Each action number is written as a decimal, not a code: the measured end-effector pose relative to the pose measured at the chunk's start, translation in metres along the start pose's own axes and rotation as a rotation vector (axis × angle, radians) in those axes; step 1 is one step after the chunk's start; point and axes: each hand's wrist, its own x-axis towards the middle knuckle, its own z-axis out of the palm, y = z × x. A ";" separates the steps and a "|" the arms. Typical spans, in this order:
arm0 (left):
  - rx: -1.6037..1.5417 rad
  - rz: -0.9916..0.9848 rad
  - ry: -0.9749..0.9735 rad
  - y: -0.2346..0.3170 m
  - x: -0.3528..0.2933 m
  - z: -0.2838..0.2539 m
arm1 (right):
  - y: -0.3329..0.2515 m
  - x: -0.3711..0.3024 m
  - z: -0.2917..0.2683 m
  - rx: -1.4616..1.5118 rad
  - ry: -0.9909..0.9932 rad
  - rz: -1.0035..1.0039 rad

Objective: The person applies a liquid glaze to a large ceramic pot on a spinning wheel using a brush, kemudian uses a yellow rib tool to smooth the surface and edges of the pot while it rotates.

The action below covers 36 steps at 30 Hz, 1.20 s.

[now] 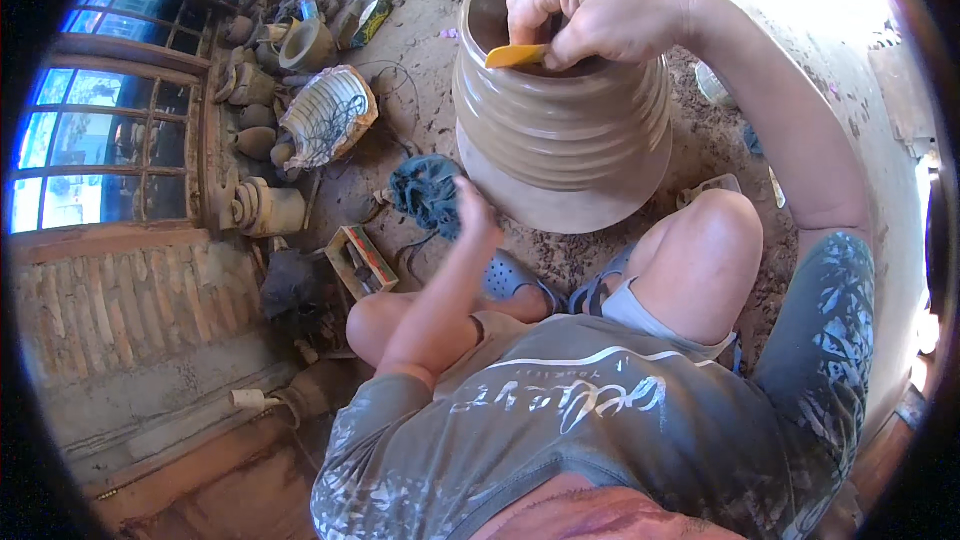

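— How many pots near you?

— One big ribbed clay pot (560, 130) before my knees, smooth, wet-looking. My right hand (600, 10) pinches one yellow scraper (515, 55) at its rim; my left hand (475, 210), fingers together, touches its base.

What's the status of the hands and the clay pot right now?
Right hand at the clay pot rim, pinching a yellow rib tool. Left hand against the pot's lower wall. Blue rag beside the base.

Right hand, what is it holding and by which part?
The right hand pinches a yellow scraper by its back end, at the clay pot rim.
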 end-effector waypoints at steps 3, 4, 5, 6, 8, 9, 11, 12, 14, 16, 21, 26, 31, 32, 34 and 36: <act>0.284 -0.305 -0.094 -0.067 -0.114 0.040 | 0.001 -0.014 -0.003 -0.014 0.010 0.000; 0.265 -0.336 -0.115 -0.068 -0.122 0.046 | 0.000 -0.017 -0.006 -0.013 -0.008 -0.012; 0.247 -0.368 -0.137 -0.070 -0.127 0.051 | 0.003 -0.016 -0.005 -0.007 -0.013 -0.010; 0.230 -0.401 -0.159 -0.071 -0.129 0.054 | 0.007 -0.015 -0.004 0.000 -0.017 -0.007; 0.095 -0.067 -0.018 -0.056 -0.060 0.039 | 0.007 -0.012 -0.001 0.004 -0.034 -0.013; 0.040 -0.059 -0.165 -0.030 -0.037 0.035 | 0.008 -0.014 0.000 0.002 -0.035 0.001; 0.015 0.031 -0.262 0.030 0.008 0.015 | 0.009 -0.015 0.004 -0.003 0.007 -0.055; 0.022 0.078 -0.167 0.036 0.026 -0.006 | 0.014 -0.009 0.009 -0.008 0.041 -0.128; -0.006 0.068 -0.136 0.018 0.016 -0.002 | 0.022 -0.004 0.013 0.005 0.070 -0.172; 0.024 -0.090 -0.144 -0.034 -0.075 0.039 | 0.023 -0.011 0.014 0.045 0.077 -0.124; 0.098 -0.243 -0.143 -0.069 -0.119 0.052 | 0.022 -0.005 0.013 0.000 0.076 -0.122; -0.063 -0.018 -0.083 0.047 -0.008 0.032 | 0.028 -0.007 0.014 0.053 0.089 -0.046; -0.165 0.011 -0.116 -0.005 -0.030 0.009 | 0.035 0.004 0.010 0.025 0.052 -0.084; -0.001 -0.013 -0.107 -0.040 -0.058 0.030 | 0.032 -0.003 0.004 -0.042 0.058 -0.035; 0.192 -0.221 -0.124 -0.081 -0.116 0.038 | 0.035 -0.001 0.006 -0.029 0.057 -0.066; 0.224 -0.346 -0.150 -0.082 -0.130 0.046 | 0.030 -0.008 0.004 -0.033 0.063 -0.051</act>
